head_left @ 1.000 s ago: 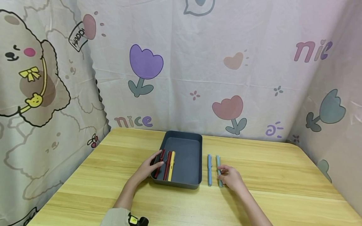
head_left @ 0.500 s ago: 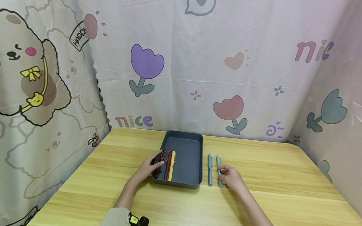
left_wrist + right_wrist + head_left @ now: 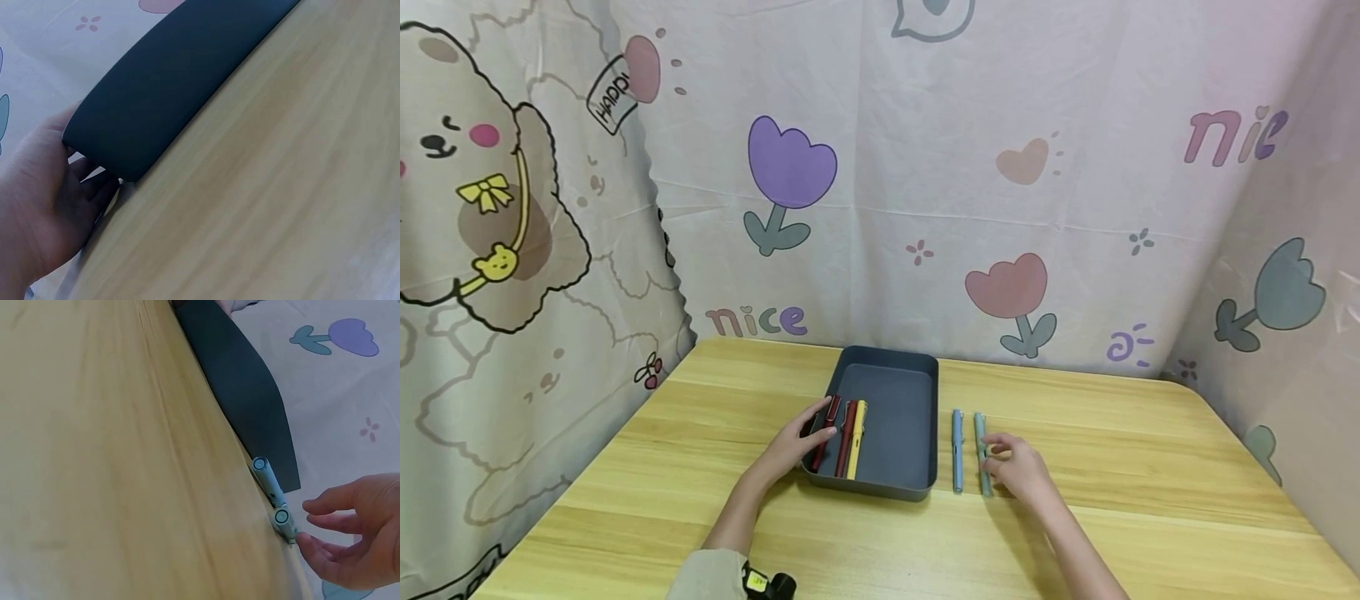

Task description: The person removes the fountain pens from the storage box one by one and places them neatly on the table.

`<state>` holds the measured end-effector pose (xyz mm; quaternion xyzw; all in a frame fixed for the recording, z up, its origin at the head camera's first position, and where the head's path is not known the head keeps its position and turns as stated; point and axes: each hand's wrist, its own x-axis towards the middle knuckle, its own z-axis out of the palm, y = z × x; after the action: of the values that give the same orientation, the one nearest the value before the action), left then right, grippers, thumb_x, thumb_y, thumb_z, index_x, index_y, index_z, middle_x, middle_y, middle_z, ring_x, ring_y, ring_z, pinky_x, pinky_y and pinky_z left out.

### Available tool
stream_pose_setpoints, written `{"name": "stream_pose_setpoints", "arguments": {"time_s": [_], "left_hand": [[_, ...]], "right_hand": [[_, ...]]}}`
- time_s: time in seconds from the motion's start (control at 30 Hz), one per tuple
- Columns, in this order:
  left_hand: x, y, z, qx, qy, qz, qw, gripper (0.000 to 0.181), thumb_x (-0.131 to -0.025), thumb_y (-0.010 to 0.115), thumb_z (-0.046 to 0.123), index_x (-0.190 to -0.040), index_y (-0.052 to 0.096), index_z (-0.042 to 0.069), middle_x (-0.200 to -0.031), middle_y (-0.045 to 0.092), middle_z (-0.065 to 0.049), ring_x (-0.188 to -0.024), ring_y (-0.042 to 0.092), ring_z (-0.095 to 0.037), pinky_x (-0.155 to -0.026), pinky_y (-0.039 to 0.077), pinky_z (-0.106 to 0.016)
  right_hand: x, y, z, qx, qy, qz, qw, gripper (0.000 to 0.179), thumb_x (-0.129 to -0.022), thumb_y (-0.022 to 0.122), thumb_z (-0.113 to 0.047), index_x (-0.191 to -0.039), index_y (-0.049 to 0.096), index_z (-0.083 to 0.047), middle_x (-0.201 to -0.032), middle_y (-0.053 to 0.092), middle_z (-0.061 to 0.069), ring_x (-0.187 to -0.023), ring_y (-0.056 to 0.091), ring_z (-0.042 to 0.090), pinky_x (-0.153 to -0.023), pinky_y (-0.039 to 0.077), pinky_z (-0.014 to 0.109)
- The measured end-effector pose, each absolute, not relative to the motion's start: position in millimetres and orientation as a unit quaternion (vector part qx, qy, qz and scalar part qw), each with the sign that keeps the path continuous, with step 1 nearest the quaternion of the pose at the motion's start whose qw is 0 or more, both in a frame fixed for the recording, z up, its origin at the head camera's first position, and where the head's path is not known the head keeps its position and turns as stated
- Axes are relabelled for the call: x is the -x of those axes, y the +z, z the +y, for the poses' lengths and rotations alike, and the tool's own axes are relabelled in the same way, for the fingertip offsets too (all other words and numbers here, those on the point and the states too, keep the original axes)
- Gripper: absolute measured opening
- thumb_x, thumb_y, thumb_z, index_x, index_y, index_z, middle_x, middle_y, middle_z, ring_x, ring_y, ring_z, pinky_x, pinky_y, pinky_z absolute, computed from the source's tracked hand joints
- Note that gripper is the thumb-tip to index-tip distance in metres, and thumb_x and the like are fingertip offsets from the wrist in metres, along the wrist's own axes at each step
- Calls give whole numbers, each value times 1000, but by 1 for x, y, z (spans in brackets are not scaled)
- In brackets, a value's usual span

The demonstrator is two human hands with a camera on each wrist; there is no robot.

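Note:
My left hand (image 3: 787,450) grips the left wall of a dark grey tray (image 3: 898,417), its thumb over the rim. In the left wrist view, the tray's outer wall (image 3: 144,94) hides part of the fingers. Inside the tray, two dark red pens (image 3: 846,442) and a yellow pen (image 3: 856,442) lie along the left side. Right of the tray lie a blue pen (image 3: 957,450) and a pale green pen (image 3: 981,429), side by side. My right hand (image 3: 1018,471) hovers at the green pen with thumb and fingers spread; in the right wrist view nothing is between them.
Everything stands on a light wooden table (image 3: 1150,467). A patterned cloth (image 3: 880,167) hangs along the back and both sides, close behind the tray. A black wrist device (image 3: 767,583) sits at the left sleeve (image 3: 711,575).
My right hand has loosened from around the green pen and drawn slightly right, its fingers parting. The left hand, tray and pens keep their places; the head view shifts slightly.

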<state>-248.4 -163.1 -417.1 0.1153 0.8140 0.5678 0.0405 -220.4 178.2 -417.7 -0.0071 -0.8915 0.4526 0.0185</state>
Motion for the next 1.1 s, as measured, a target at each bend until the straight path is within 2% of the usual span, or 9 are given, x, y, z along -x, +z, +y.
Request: {"name": "stream_pose_setpoints", "arguments": {"time_s": [0.3, 0.67, 0.87, 1.1], "left_hand": [[248, -416, -164, -121, 564, 816, 37, 59, -91, 58, 16, -143, 32, 4, -145, 23, -22, -132, 17, -41, -101, 18, -58], [250, -420, -166, -119, 569, 813, 32, 59, -91, 59, 15, -143, 33, 4, -145, 24, -23, -132, 18, -41, -101, 19, -57], [267, -444, -169, -117, 570, 813, 25, 60, -90, 61, 20, -143, 35, 11, -146, 25, -19, -132, 19, -39, -101, 20, -56], [272, -453, -169, -115, 566, 816, 18, 62, -88, 63, 26, -143, 36, 15, -146, 26, -17, -132, 20, -38, -101, 20, -56]], "right_hand": [[218, -408, 170, -23, 441, -896, 40, 30, -81, 64, 1, -112, 61, 2, -107, 57, 19, -84, 60, 28, -61, 52, 32], [224, -396, 133, -85, 430, -896, 69, 28, -78, 68, 1, -106, 66, -1, -98, 59, 14, -78, 58, 22, -60, 49, 30], [228, -390, 110, -122, 424, -895, 58, 28, -78, 69, -1, -106, 66, -2, -96, 58, 13, -72, 53, 17, -57, 45, 28], [233, -388, 82, -172, 413, -893, 37, 27, -81, 68, -6, -108, 65, -4, -97, 54, 12, -79, 60, 20, -65, 50, 31]]}}
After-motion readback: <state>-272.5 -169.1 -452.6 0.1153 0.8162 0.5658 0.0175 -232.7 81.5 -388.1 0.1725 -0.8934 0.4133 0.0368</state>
